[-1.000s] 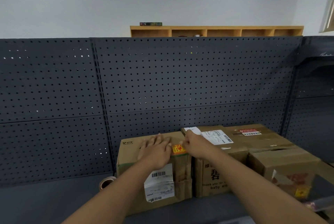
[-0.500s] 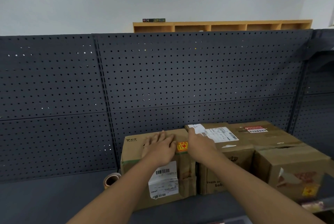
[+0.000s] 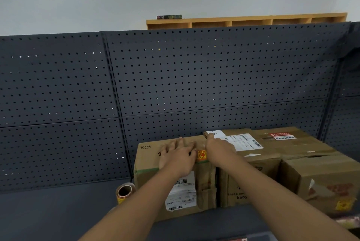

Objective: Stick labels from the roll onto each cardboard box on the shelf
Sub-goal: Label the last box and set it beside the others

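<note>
Orange-and-yellow labels are waiting on the roll (image 3: 124, 192) lying left of the leftmost box (image 3: 175, 178). Left hand (image 3: 176, 156) is pressing flat, fingers straight, on that box's top, bracing it. Beside it, the right hand (image 3: 219, 148) is smoothing the orange label (image 3: 202, 155); its fingers are hidden. Next, probably, comes peeling another label.

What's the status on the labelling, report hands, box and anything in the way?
Left hand flat on leftmost box, fingers straight. Right hand at orange label on its top edge; grip unclear. Label roll on shelf, left of box. Nothing in the way.
</note>
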`<state>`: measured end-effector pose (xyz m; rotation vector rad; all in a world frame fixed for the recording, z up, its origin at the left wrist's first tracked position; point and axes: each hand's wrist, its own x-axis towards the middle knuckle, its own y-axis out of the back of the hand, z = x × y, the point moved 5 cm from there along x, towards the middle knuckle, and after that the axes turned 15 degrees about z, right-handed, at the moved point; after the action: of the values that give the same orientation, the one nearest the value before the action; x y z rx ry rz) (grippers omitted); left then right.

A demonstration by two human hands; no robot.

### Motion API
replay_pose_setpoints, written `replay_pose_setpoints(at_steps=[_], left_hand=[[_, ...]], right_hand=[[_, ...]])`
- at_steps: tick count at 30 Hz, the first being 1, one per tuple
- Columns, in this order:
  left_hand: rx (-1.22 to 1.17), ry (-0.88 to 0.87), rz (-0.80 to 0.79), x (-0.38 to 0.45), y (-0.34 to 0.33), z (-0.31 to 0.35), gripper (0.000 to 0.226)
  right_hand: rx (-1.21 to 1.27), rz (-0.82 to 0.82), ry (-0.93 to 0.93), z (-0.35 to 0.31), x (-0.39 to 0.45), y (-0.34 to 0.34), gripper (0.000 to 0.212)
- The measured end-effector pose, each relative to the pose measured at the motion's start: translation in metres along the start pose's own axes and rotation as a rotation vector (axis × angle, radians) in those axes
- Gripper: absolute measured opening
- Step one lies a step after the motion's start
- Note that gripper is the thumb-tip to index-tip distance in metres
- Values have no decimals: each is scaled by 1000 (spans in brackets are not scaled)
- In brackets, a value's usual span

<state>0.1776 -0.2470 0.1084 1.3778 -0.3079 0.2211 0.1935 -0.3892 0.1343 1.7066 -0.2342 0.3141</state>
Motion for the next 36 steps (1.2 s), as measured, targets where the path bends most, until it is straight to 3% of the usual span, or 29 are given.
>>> replay_pose_setpoints(at_steps=[5, 9, 14, 17, 28, 31, 36], left_hand=[[-4, -3, -27, 1, 0, -1, 54], [-28, -4, -105, 1, 2, -6, 61], [-48, -33, -180, -1, 5, -7, 70], [-53, -45, -180, -3, 7, -6, 67], [-59, -66, -196, -6, 6, -7, 61], [-50, -54, -193, -6, 6, -6, 62], [-2, -89, -156, -7, 4, -4, 62]], right_hand=[[-49, -10, 66, -5, -1, 2, 65], [105, -63, 69, 1, 0, 2, 64], [258, -265, 70, 7, -2, 8, 26], [311, -322, 48, 9, -7, 10, 25], [220, -114, 56, 6, -23, 6, 11], [212, -15, 57, 5, -25, 8, 20], [249, -68, 82, 8, -24, 7, 14]])
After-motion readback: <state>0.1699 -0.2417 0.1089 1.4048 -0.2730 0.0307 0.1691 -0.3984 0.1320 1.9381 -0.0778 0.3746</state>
